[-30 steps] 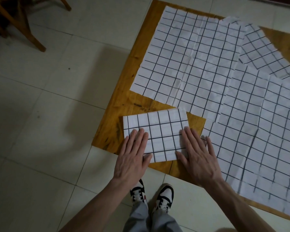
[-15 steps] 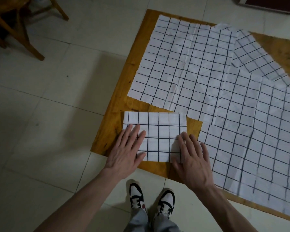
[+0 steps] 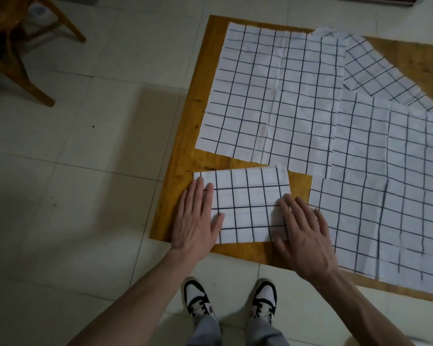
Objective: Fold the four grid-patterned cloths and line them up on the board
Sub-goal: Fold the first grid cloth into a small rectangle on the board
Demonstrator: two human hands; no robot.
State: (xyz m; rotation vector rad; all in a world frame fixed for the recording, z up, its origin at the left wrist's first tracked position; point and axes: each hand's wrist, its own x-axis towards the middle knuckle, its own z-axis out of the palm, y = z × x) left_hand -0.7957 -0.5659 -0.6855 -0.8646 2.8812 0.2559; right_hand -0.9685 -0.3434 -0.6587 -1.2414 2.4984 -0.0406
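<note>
A folded white cloth with a black grid (image 3: 248, 203) lies on the near left corner of the wooden board (image 3: 183, 156). My left hand (image 3: 198, 221) rests flat on its left edge, fingers together. Flat on its right edge lies my right hand (image 3: 303, 233), fingers slightly spread. Neither hand grips anything. Three unfolded grid cloths lie spread on the board: one at the back left (image 3: 273, 96), one on the right (image 3: 385, 183) and one partly hidden at the back right (image 3: 375, 71).
The board lies on a pale tiled floor (image 3: 85, 183). Wooden chair legs (image 3: 23, 71) stand at the far left. My two shoes (image 3: 198, 300) stand just in front of the board's near edge.
The folded cloth has been turned slightly and now lies square to the board's edge. Both hands have slid outward along it, and the view has shifted a little.
</note>
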